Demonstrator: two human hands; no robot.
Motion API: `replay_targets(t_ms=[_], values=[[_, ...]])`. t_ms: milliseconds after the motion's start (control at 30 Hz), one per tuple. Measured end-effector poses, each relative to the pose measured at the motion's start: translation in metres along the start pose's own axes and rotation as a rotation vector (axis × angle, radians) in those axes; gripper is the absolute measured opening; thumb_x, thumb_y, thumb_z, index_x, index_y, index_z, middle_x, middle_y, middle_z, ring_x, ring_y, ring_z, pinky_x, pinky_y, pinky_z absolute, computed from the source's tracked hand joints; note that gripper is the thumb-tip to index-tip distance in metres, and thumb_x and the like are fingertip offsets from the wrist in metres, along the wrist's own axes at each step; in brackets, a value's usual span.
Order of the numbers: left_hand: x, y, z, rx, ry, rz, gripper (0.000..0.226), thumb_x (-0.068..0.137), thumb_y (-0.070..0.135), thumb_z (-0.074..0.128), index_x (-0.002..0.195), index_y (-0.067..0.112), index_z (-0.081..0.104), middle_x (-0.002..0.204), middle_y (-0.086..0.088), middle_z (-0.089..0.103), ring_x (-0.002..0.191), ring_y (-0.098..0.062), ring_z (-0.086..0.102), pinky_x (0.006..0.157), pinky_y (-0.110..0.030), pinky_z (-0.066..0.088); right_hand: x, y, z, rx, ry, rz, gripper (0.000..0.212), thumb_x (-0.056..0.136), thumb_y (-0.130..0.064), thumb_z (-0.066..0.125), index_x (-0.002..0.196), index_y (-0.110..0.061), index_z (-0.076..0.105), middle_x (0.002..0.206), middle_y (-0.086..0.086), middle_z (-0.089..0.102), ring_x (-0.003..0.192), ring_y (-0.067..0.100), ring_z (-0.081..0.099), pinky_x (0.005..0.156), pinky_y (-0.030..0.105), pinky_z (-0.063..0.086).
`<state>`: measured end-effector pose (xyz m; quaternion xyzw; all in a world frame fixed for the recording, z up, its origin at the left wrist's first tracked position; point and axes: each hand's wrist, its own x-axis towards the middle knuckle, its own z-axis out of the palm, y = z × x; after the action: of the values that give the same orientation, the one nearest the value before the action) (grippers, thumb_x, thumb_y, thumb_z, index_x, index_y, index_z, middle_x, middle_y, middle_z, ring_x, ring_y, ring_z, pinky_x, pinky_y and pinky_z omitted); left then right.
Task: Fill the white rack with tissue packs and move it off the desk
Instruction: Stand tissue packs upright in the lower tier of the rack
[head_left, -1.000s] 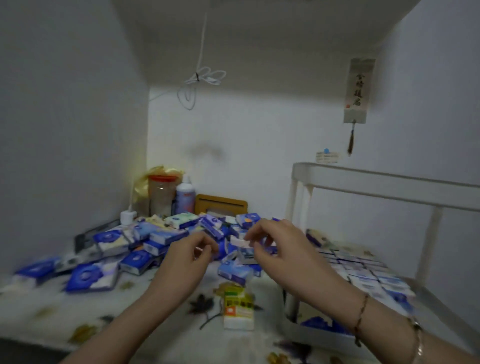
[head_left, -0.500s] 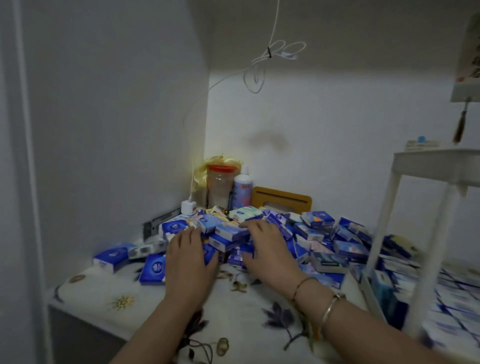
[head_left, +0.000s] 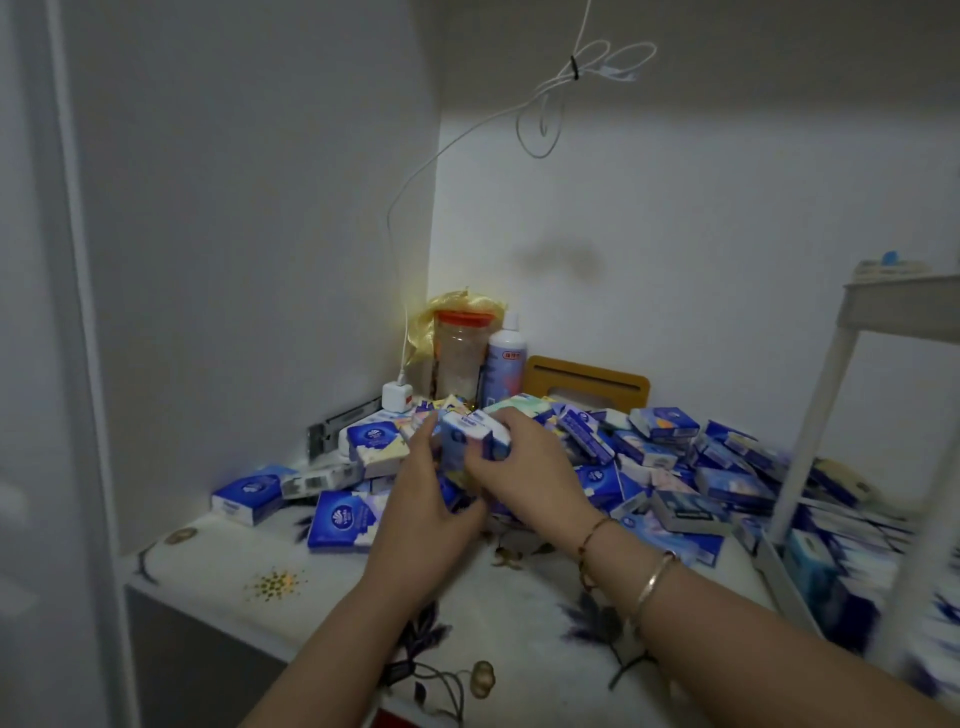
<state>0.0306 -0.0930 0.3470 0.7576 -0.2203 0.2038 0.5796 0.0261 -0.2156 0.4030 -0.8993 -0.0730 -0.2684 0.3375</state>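
Observation:
A heap of several blue and white tissue packs (head_left: 670, 470) covers the back of the desk (head_left: 322, 582). Over the heap, my left hand (head_left: 421, 504) and my right hand (head_left: 524, 467) together grip a small bunch of tissue packs (head_left: 470, 434), lifted a little above the pile. The white rack (head_left: 852, 395) stands at the right edge of the view, with rows of packs lying on its lower shelf (head_left: 841, 525); that part is blurred.
In the back corner stand a clear jar with a red lid (head_left: 460, 353), a white bottle (head_left: 504, 364) and a tan wooden holder (head_left: 587, 382). A white charger (head_left: 397, 397) with a hanging cable is plugged in at the left wall.
The view swung left from the rack to the heap. Both hands went down onto the pile, closed round a bunch of packs and now lift it.

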Motion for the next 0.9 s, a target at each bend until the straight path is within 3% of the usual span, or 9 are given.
replay_targets(t_ms=[133,233,367,433,500,633,700,767,900], values=[[-0.001,0.003,-0.001,-0.063,0.014,-0.035,0.099,0.08,0.013,0.073,0.148,0.041,0.007,0.116,0.036,0.038,0.091,0.034,0.045,0.069,0.0,0.044,-0.013,-0.012,-0.004,0.186,-0.176,0.073,0.032,0.087,-0.043,0.06,0.093,-0.012,0.066,0.084,0.0,0.067,0.075,0.01,0.062,0.062,0.021,0.047],[-0.007,0.009,-0.002,-0.023,0.006,0.029,0.092,0.082,0.024,0.073,0.145,0.048,0.009,0.127,0.033,0.039,0.107,0.024,0.047,0.084,-0.007,0.045,-0.012,-0.012,-0.013,0.371,-0.221,0.212,0.057,0.095,-0.057,0.034,0.096,-0.016,0.073,0.09,-0.003,0.071,0.087,0.013,0.064,0.08,0.031,0.047],[-0.009,0.013,0.0,0.137,-0.038,0.102,0.079,0.086,0.041,0.066,0.141,0.055,0.011,0.138,0.03,0.028,0.126,0.008,0.033,0.099,-0.019,0.034,-0.003,0.038,-0.028,-0.048,0.043,0.111,0.059,0.1,-0.048,0.025,0.095,-0.014,0.073,0.111,-0.002,0.06,0.115,0.016,0.049,0.096,0.035,0.037],[-0.008,0.011,0.0,0.155,-0.048,0.113,0.07,0.085,0.04,0.066,0.136,0.055,0.02,0.132,0.027,0.036,0.122,0.008,0.038,0.097,-0.017,0.036,0.003,0.071,-0.036,-0.3,0.025,0.148,0.058,0.099,-0.049,0.023,0.106,-0.017,0.071,0.141,0.006,0.044,0.133,0.024,0.033,0.109,0.04,0.03],[-0.007,0.008,0.001,0.166,-0.061,0.111,0.063,0.084,0.04,0.067,0.129,0.055,0.026,0.129,0.023,0.046,0.118,0.002,0.048,0.096,-0.024,0.044,0.008,0.092,-0.042,-0.434,-0.057,0.214,0.056,0.099,-0.048,0.022,0.105,-0.018,0.069,0.145,0.013,0.04,0.136,0.029,0.03,0.112,0.043,0.027],[-0.007,0.005,0.002,0.249,-0.102,0.139,0.06,0.083,0.043,0.068,0.126,0.05,0.028,0.128,0.017,0.05,0.118,-0.005,0.051,0.094,-0.034,0.049,0.008,0.096,-0.05,-0.486,-0.03,0.209,0.027,0.098,-0.033,0.039,0.086,-0.016,0.056,0.096,0.01,0.049,0.102,0.031,0.052,0.086,0.038,0.044],[-0.009,0.007,0.002,0.263,-0.108,0.171,0.06,0.083,0.042,0.069,0.128,0.048,0.03,0.128,0.019,0.049,0.119,-0.004,0.048,0.096,-0.033,0.048,-0.001,0.083,-0.054,-0.395,0.019,0.158,0.005,0.094,-0.022,0.048,0.097,-0.019,0.051,0.102,0.006,0.043,0.083,0.026,0.051,0.071,0.035,0.044],[-0.011,0.011,0.002,0.264,-0.111,0.186,0.063,0.082,0.042,0.07,0.129,0.05,0.029,0.127,0.018,0.049,0.117,-0.004,0.05,0.094,-0.034,0.049,-0.011,0.065,-0.061,-0.296,0.022,0.095,0.014,0.091,-0.01,0.048,0.098,-0.022,0.044,0.104,0.005,0.038,0.066,0.023,0.044,0.055,0.031,0.037],[-0.021,0.026,0.002,0.193,-0.084,0.176,0.081,0.078,0.039,0.074,0.133,0.059,0.018,0.12,0.038,0.043,0.108,0.013,0.051,0.086,-0.011,0.047,-0.036,0.031,-0.085,-0.155,-0.118,0.012,0.012,0.089,-0.014,0.049,0.089,-0.026,0.046,0.094,0.002,0.041,0.071,0.021,0.045,0.057,0.028,0.035]])
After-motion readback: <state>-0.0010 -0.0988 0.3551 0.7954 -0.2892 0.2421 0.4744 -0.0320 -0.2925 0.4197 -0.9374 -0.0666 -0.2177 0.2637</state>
